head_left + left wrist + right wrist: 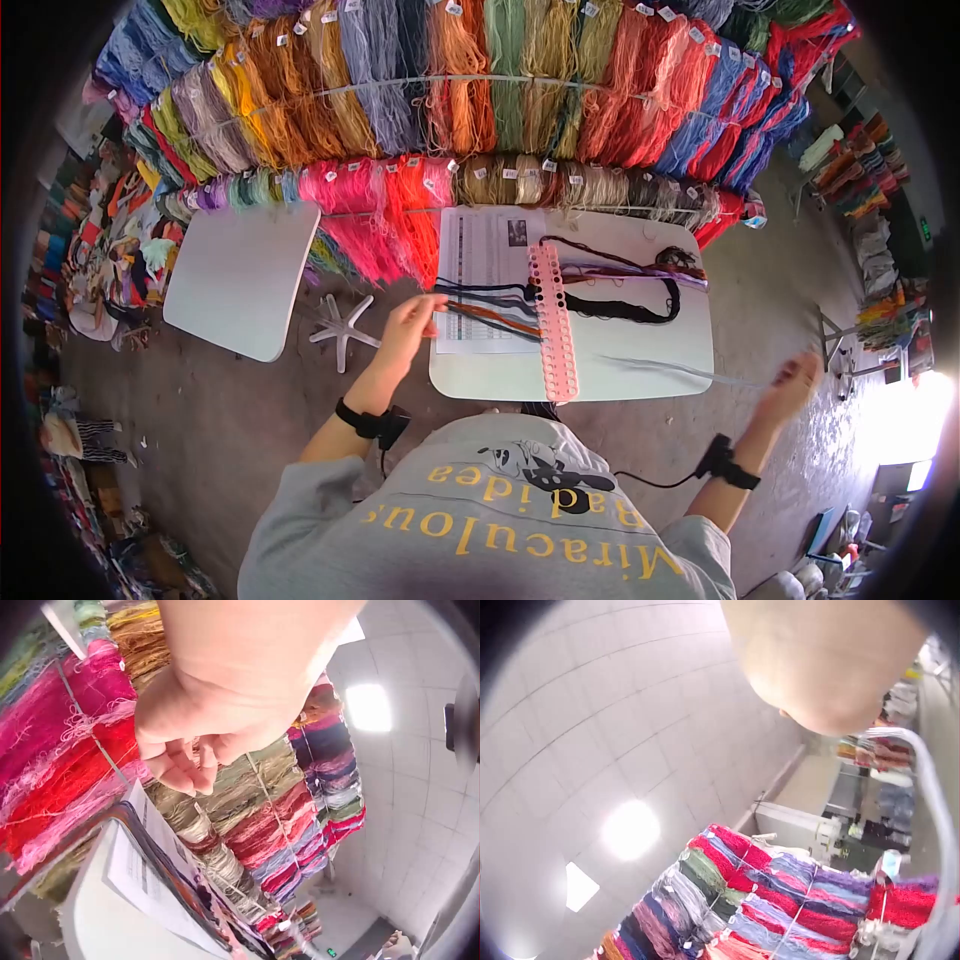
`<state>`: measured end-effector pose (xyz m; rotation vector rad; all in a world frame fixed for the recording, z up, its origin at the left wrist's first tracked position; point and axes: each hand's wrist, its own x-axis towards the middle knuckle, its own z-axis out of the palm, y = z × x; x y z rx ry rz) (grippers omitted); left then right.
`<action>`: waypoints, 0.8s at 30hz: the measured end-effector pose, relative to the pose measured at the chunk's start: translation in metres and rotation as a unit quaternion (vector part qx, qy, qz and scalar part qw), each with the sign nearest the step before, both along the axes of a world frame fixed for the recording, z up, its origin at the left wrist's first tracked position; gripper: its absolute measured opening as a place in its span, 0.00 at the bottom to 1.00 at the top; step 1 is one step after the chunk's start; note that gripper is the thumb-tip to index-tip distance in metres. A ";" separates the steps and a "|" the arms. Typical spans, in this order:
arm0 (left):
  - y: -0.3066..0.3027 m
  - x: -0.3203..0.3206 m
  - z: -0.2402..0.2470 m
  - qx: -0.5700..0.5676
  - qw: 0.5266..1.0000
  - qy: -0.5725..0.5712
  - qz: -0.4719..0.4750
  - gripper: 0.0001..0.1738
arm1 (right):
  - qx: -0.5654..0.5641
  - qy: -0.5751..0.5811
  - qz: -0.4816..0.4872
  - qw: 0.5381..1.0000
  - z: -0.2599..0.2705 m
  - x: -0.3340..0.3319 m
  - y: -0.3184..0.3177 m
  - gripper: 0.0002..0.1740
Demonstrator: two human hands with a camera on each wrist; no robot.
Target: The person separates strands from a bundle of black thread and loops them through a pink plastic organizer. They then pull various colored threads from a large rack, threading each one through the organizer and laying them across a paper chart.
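Note:
My right hand [790, 385] is out past the table's right edge and grips a pale grey-blue thread hank [690, 370], which trails back over the tabletop. In the right wrist view the pale thread [930, 780] curves down from the hand, whose fingers are mostly hidden. My left hand [412, 318] hovers at the table's left edge, fingers loosely curled, close to the ends of dark and orange threads [500, 318]. No thread shows between its fingers in the left wrist view. Those threads run into a pink thread holder card [555, 340] with holes along both sides.
A printed chart [480, 235] lies under the threads on the white table [640, 385]. Black and brown hanks [630, 310] extend right of the card. Racks of coloured thread [500, 80] stand behind. Another white table [235, 280] and a chair base [340, 330] are at left.

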<state>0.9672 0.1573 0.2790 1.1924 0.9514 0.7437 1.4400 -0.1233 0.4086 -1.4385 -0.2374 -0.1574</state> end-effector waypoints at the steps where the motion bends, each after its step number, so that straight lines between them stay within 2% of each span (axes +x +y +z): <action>1: -0.007 0.009 -0.002 -0.040 0.999 -0.013 -0.025 0.20 | -0.077 -0.038 0.070 0.994 -0.029 -0.013 0.018 0.10; 2: -0.014 0.019 -0.009 -0.072 0.994 -0.041 -0.067 0.21 | -0.170 -0.077 0.156 0.970 -0.040 -0.047 0.036 0.10; 3: -0.025 0.032 -0.010 -0.137 0.985 -0.056 -0.092 0.22 | -0.201 -0.092 0.281 0.934 -0.060 -0.073 0.052 0.10; 4: -0.029 0.042 -0.024 -0.214 0.964 -0.089 -0.127 0.21 | -0.196 -0.077 0.379 0.901 -0.103 -0.087 0.069 0.10; 5: -0.038 0.053 -0.030 -0.262 0.946 -0.106 -0.158 0.22 | -0.244 -0.031 0.426 0.871 -0.101 -0.124 0.084 0.10; 6: -0.046 0.063 -0.032 -0.308 0.925 -0.123 -0.187 0.23 | -0.245 -0.002 0.487 0.838 -0.124 -0.141 0.093 0.12; 7: -0.052 0.072 -0.032 -0.308 0.925 -0.123 -0.185 0.23 | -0.298 -0.032 0.519 0.800 -0.142 -0.153 0.099 0.12; 8: -0.058 0.080 -0.032 -0.350 0.913 -0.112 -0.179 0.24 | -0.291 -0.007 0.545 0.787 -0.157 -0.165 0.106 0.11; 9: -0.061 0.087 -0.032 -0.391 0.898 -0.101 -0.173 0.25 | -0.288 0.005 0.542 0.790 -0.171 -0.174 0.111 0.09; 11: -0.066 0.096 -0.026 -0.401 0.898 -0.091 -0.158 0.24 | -0.292 0.006 0.544 0.786 -0.175 -0.184 0.121 0.07; 15: -0.063 0.103 -0.033 -0.447 0.875 -0.105 -0.156 0.21 | -0.309 0.005 0.513 0.801 -0.187 -0.190 0.125 0.07; 17: -0.062 0.108 -0.038 -0.458 0.868 -0.104 -0.164 0.20 | -0.371 -0.089 0.469 0.796 -0.184 -0.192 0.124 0.08; 18: -0.062 0.110 -0.035 -0.444 0.876 -0.085 -0.171 0.19 | -0.371 -0.089 0.469 0.797 -0.183 -0.192 0.124 0.08; 20: -0.063 0.114 -0.030 -0.429 0.883 -0.065 -0.179 0.18 | -0.364 -0.159 0.442 0.805 -0.181 -0.194 0.123 0.08; 22: -0.065 0.120 -0.027 -0.343 0.917 -0.034 -0.200 0.15 | -0.361 -0.193 0.437 0.801 -0.176 -0.196 0.122 0.08; 24: -0.065 0.124 -0.029 -0.327 0.925 -0.045 -0.188 0.14 | -0.359 -0.228 0.431 0.796 -0.172 -0.197 0.121 0.07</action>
